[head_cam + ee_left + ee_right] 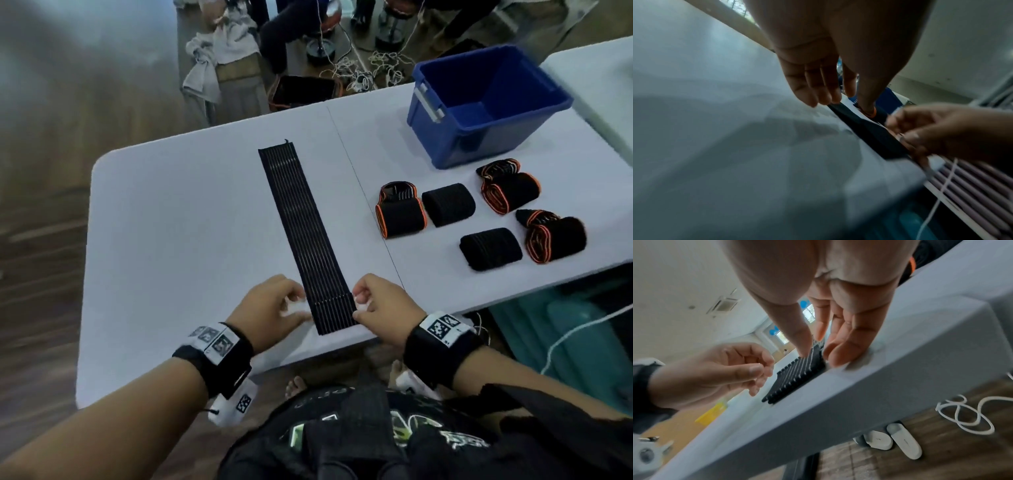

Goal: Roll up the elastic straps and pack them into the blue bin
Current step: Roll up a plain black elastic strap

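1. Head view: we see a flat black strap [305, 236] running from the bench's [191, 212] near edge toward its far edge; our left hand [270, 308] and right hand [380, 305] flank its near end. The blue bin [486, 106] stands at the far right corner.
2. Left wrist: our fingers hang loosely curled at the strap's edge, grasping nothing.
3. Right wrist: our fingers hang relaxed, the thumb tip on the strap.

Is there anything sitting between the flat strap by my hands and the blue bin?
Not on the direct line. The flat strap and the blue bin have bare table between them. The rolled straps lie in front of the bin, to the right of that line, so a carry from the strap's near end would pass over them.
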Action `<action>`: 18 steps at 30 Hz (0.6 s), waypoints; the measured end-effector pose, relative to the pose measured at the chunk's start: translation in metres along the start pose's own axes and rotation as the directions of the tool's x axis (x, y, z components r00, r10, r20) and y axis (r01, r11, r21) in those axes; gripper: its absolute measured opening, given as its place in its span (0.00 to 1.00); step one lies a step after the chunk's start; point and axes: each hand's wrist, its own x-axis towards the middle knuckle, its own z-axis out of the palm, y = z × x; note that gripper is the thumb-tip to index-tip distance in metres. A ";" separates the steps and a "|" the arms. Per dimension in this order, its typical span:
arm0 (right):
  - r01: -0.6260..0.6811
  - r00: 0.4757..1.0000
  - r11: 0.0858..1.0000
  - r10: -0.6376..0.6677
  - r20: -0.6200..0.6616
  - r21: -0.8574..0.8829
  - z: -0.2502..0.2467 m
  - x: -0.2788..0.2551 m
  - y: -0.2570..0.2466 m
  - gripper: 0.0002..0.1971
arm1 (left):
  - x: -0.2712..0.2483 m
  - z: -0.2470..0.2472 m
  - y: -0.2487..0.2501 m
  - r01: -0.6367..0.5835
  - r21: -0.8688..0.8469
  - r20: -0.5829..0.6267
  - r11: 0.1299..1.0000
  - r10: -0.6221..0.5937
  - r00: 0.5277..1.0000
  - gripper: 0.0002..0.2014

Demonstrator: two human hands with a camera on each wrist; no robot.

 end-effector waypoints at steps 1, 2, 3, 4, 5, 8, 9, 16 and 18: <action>0.035 0.999 0.998 -0.034 0.017 -0.057 -0.001 0.001 0.000 0.16 | -0.008 0.011 0.004 -0.029 -0.022 0.013 0.999 0.029 0.999 0.18; 0.067 0.997 0.992 -0.063 0.040 -0.106 -0.001 0.001 -0.001 0.18 | -0.014 0.021 0.008 -0.046 -0.041 0.015 0.998 0.047 0.999 0.22; 0.095 0.994 0.984 -0.086 0.067 -0.149 -0.001 0.002 -0.001 0.20 | -0.018 0.030 0.011 -0.054 -0.042 0.012 0.998 0.055 0.998 0.25; 0.118 0.990 0.975 -0.102 0.097 -0.188 -0.001 0.002 -0.002 0.22 | -0.020 0.038 0.014 -0.055 -0.023 0.006 0.998 0.055 0.998 0.29; 0.138 0.986 0.965 -0.113 0.122 -0.224 -0.001 0.002 -0.003 0.24 | -0.021 0.043 0.017 -0.046 0.009 -0.006 0.999 0.046 0.999 0.31; 0.193 0.974 0.928 -0.142 0.176 -0.319 0.000 0.001 -0.005 0.30 | -0.023 0.049 0.026 0.021 0.070 -0.070 0.997 -0.016 0.997 0.31; 0.216 0.970 0.911 -0.160 0.182 -0.351 0.001 0.001 -0.005 0.30 | -0.024 0.051 0.029 0.041 0.071 -0.097 0.997 -0.034 0.995 0.30; 0.347 0.938 0.824 -0.306 0.164 -0.447 0.001 0.006 0.003 0.23 | -0.029 0.065 0.041 0.108 0.129 -0.181 0.986 -0.084 0.980 0.22; 0.383 0.923 0.813 -0.351 0.155 -0.438 0.001 0.007 0.006 0.22 | -0.029 0.067 0.043 0.122 0.124 -0.203 0.985 -0.095 0.974 0.20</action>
